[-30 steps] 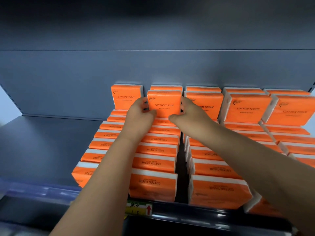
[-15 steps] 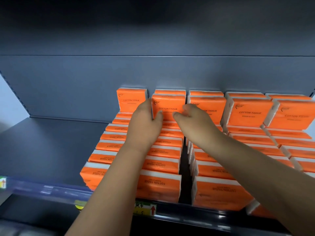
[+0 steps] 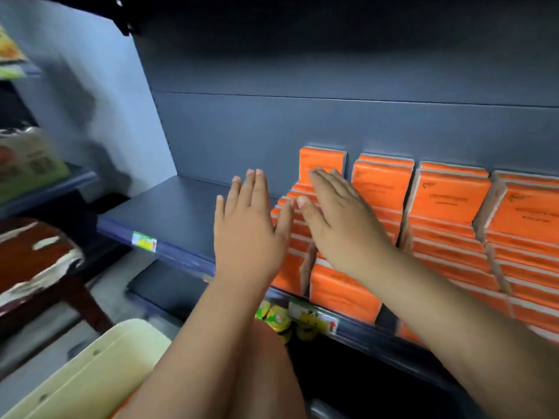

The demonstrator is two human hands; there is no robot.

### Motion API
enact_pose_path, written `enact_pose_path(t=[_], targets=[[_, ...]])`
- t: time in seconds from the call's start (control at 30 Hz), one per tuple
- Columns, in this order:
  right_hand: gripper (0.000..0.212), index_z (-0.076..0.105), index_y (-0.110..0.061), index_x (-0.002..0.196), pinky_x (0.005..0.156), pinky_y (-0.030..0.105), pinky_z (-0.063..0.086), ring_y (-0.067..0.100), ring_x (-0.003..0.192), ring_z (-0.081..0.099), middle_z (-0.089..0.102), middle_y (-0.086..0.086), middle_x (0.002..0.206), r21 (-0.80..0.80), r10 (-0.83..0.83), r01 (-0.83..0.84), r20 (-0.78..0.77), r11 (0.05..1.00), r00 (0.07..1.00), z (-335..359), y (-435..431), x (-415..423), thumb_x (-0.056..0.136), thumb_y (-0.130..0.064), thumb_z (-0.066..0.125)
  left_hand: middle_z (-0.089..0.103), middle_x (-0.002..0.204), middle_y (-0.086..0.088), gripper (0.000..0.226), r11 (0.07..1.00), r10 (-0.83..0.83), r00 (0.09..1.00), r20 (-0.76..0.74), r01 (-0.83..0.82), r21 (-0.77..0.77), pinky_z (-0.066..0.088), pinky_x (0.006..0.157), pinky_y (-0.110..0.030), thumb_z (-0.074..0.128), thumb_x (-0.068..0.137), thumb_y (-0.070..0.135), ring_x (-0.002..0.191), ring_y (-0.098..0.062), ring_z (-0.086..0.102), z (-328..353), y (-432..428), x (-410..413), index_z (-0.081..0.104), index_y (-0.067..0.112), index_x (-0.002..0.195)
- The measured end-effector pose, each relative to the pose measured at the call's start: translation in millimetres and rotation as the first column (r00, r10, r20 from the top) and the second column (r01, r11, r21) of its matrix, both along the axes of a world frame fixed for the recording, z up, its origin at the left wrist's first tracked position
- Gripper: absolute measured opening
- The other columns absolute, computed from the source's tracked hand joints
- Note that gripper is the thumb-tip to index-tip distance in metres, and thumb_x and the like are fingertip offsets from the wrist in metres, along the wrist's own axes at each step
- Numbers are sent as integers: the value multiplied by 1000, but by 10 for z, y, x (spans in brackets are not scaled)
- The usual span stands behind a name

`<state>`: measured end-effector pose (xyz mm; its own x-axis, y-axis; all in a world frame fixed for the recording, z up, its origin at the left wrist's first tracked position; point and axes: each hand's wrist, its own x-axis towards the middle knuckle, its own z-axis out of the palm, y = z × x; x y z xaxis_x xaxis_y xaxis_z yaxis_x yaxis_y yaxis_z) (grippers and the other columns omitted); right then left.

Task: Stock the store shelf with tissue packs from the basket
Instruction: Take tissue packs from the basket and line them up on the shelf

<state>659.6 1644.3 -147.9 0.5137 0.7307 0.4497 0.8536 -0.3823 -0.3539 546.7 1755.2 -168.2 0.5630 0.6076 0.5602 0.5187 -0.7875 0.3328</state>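
Note:
Orange tissue packs (image 3: 447, 204) fill the right part of the dark grey shelf (image 3: 175, 213) in several rows, each row ending in an upright pack at the back wall. My left hand (image 3: 248, 225) hovers in front of the leftmost row with straight, spread fingers and holds nothing. My right hand (image 3: 338, 219) is flat above the first two rows, fingers straight, also holding nothing. The cream basket's rim (image 3: 99, 361) shows at the bottom left; its contents are hidden.
The shelf's left half is bare up to the pale side panel (image 3: 99, 95). A price tag (image 3: 144, 241) sits on the shelf's front rail. A dark red stool (image 3: 33, 261) stands at the left, with another shelf of goods (image 3: 27, 164) behind it.
Both hands have let go of the upright pack at the back and drawn away, fingers now straight. The view has swung left and down, so the basket and stool appear.

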Motion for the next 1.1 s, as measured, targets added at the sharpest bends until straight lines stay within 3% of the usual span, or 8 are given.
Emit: enact_pose_path(t=[0.13, 0.23, 0.47, 0.57, 0.7, 0.83, 0.93, 1.1], targets=[[81, 30, -11, 161, 128, 35, 11, 22, 157, 17, 29, 7, 168, 2, 146, -146, -17, 989, 989, -17, 383, -887, 97, -60, 18, 31, 167, -2, 81, 983, 184, 980, -69, -185, 2, 19, 124, -52, 22, 96, 66, 157, -27, 22, -105, 199, -970, 32, 17, 161], [82, 32, -8, 159, 127, 39, 19, 26, 156, 21, 33, 10, 166, 35, 289, -289, -15, 957, 957, -141, 664, -1659, 97, -59, 13, 34, 166, -2, 81, 934, 355, 931, -86, -356, -7, 22, 124, -52, 21, 95, 66, 156, -27, 24, -228, 349, -1823, 36, 17, 159], [74, 18, -16, 164, 127, 45, 18, 19, 159, 11, 20, 3, 171, -106, 499, -521, -177, 847, 848, -1250, 1064, -2801, 102, -55, 11, 18, 171, 3, 74, 784, 565, 765, -308, -615, -91, 7, 128, -45, 21, 103, 67, 159, -21, 8, -846, 388, -3300, 20, 25, 164], [78, 17, -18, 164, 127, 41, 18, 20, 158, 17, 22, 5, 170, -233, 476, -532, -257, 814, 841, -1641, 1075, -2938, 98, -59, 8, 15, 172, 3, 74, 739, 559, 736, -382, -651, -173, 5, 128, -44, 21, 102, 66, 159, -22, 6, -1173, 315, -3514, 15, 26, 165], [68, 23, -14, 162, 125, 42, 22, 25, 155, 23, 29, 9, 167, -410, 430, -520, -296, 749, 853, -1960, 1144, -2913, 106, -53, 30, 20, 171, 3, 68, 707, 493, 740, -458, -648, -285, 11, 129, -47, 26, 105, 60, 159, -24, 12, -1670, 277, -3555, 17, 26, 164], [61, 36, -11, 152, 113, 42, 36, 29, 142, 39, 46, 11, 154, -529, 325, -471, -348, 706, 879, -2140, 1262, -2828, 106, -52, 34, 22, 170, 3, 68, 654, 400, 764, -507, -625, -426, 12, 128, -45, 27, 105, 60, 159, -23, 11, -2133, 293, -3497, 20, 25, 163], [53, 44, -12, 143, 102, 44, 42, 31, 134, 46, 52, 11, 145, -592, 232, -442, -399, 673, 887, -2291, 1362, -2823, 106, -50, 38, 28, 168, 2, 67, 571, 356, 763, -539, -635, -520, 17, 127, -44, 31, 105, 57, 158, -23, 17, -2428, 368, -3451, 26, 22, 162], [59, 37, -17, 154, 104, 48, 48, 35, 133, 50, 51, 11, 146, -694, 97, -481, -515, 536, 852, -2746, 1585, -2972, 104, -48, 42, 47, 152, -7, 59, 347, 318, 725, -611, -689, -637, 39, 113, -47, 43, 96, 43, 138, -35, 43, -2857, 539, -3442, 40, 18, 149]])
